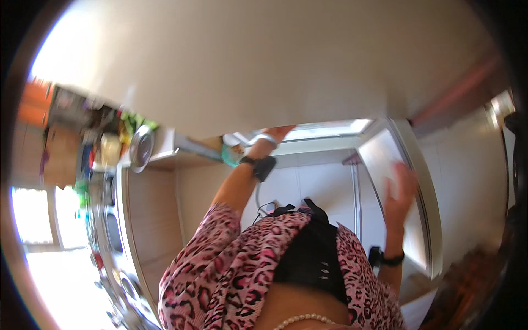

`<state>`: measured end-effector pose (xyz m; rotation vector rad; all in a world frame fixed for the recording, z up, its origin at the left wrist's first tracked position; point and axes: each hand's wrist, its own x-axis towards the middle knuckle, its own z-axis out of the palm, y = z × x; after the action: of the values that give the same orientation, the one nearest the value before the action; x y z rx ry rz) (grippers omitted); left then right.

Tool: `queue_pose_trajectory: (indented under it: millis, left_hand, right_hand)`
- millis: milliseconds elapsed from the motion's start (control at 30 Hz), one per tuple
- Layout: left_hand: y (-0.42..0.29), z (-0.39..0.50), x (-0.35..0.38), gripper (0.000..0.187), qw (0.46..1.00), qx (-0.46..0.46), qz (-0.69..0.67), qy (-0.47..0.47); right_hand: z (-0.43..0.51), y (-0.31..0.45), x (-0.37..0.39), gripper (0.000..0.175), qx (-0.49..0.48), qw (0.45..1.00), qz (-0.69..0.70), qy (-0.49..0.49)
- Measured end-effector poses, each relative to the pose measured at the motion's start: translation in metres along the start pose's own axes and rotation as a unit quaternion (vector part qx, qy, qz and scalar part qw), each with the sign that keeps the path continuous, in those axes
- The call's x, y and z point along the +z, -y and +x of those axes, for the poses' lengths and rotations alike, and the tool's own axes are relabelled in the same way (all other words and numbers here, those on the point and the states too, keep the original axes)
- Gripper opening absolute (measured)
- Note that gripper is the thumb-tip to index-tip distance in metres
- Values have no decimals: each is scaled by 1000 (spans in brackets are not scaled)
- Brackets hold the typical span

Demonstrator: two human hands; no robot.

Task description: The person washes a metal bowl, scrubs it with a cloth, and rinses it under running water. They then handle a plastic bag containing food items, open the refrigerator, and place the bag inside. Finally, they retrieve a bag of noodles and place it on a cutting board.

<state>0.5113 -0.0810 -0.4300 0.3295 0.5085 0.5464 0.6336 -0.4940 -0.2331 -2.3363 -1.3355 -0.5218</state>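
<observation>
My left hand [281,131] reaches into the lit, open lower compartment of a refrigerator [326,144]. Its fingers are mostly hidden behind the large pale front [264,66] that fills the upper view, so whether it holds anything is not visible. Below and left of that wrist is a translucent green container [232,153], with something brown showing at it. My right hand [401,189], blurred, is raised in front of the inner side of the open refrigerator door [385,152]. The fingers are apart and nothing shows in them; contact with the door cannot be told.
The door with its dark gasket [416,198] stands out on my right. To my left a counter [123,206] carries a round metal dish [142,148] near its edge and several blurred kitchen items. Orange cabinets [35,103] are farther left. White floor tiles [305,181] lie below.
</observation>
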Motion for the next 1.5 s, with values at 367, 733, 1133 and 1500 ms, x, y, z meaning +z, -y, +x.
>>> queue_pose_trajectory:
  millis: [367,733,1133,1500]
  left_hand:
    - [44,-92,-88,44,955,-160,197,156]
    - [55,-186,-248,37,976,-99,118,-155]
    - [70,-262,-317,29,924,-25,-10,-381]
    - [90,-357,-310,28,904,38,-68,-420]
  right_hand:
    - [-139,-217,-141,70,356,748,-379,413]
    - [-45,-236,-189,79,505,805,22,313]
    - [-62,-154,-2,50,420,708,481,301]
    - [100,-12,214,62,420,681,579,155]
